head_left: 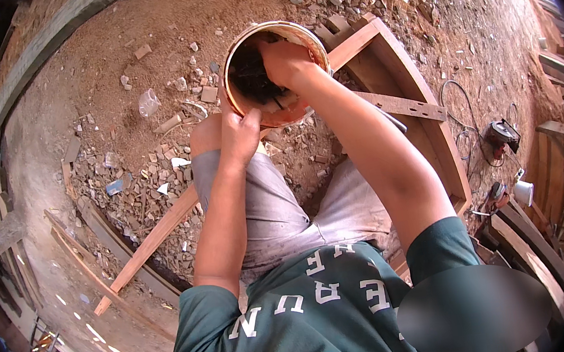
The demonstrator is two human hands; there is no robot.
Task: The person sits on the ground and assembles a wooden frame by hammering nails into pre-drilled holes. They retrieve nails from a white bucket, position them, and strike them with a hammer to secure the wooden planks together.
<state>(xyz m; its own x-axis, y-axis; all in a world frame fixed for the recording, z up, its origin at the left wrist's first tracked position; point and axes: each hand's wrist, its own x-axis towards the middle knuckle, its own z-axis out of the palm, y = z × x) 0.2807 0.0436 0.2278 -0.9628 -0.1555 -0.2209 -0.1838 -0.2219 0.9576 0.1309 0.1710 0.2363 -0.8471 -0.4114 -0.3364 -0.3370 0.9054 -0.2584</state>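
- A round orange bucket with a pale rim (282,114) is being held just beyond the left knee, above the brown earthen ground (99,71); whether its base is being supported from below cannot be told.
- The near left edge of the bucket is being gripped by the left hand (242,135), its thumb being hooked over the rim and its fingers being pressed against the outer wall.
- The right hand (286,63) is being held inside the bucket, so the wall is being placed all around it; the wrist is being passed over the right edge of the rim.
- The right fingertips are being hidden, so whether anything is being grasped cannot be told.
- Dark contents of unclear kind (251,76) are being enclosed by the bucket, just beside the right hand.
- A brown wooden frame with a curved side (412,69) is being crossed by a flat wooden strip with holes (412,107), right of the bucket.
- Toward the ground's right edge, a dark corded power tool (501,136) is being seen.
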